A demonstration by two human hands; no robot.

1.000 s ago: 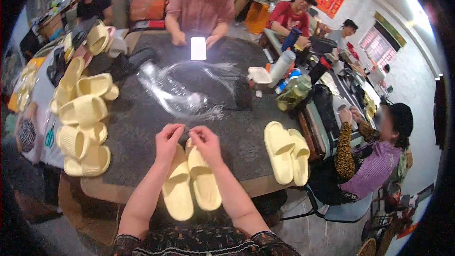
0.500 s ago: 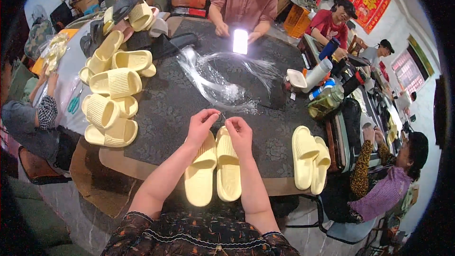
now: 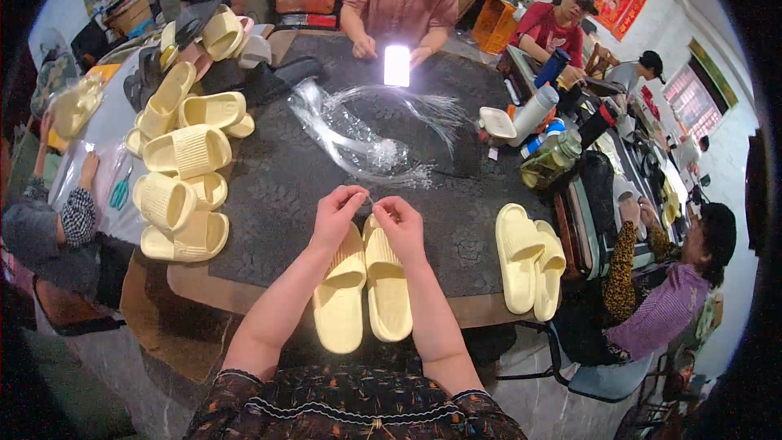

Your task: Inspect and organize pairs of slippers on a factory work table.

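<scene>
A: Fingers (image 3: 355, 193) first, what are they doing?

B: Left hand (image 3: 332, 216) and right hand (image 3: 401, 226) both have thumb and fingertips pressed together, pinching a thin strand (image 3: 371, 199) between them. Too tiny to say what it is, tbh.

A: Where's that, exactly?

B: Over the toe end of the front pair (image 3: 340, 305), two pale yellow slippers side by side, heels poking past the near edge of the dark-covered counter (image 3: 273, 212).

A: And around it?

B: Beyond the front pair there's a messy bundle of clear strands (image 3: 342, 143). Right of it, another yellow pair (image 3: 519, 265), close together. Left of it, a heap of yellow slippers (image 3: 189, 152). Straight across from it, a person (image 3: 399, 4) with a brightly lit phone (image 3: 397, 67).
</scene>
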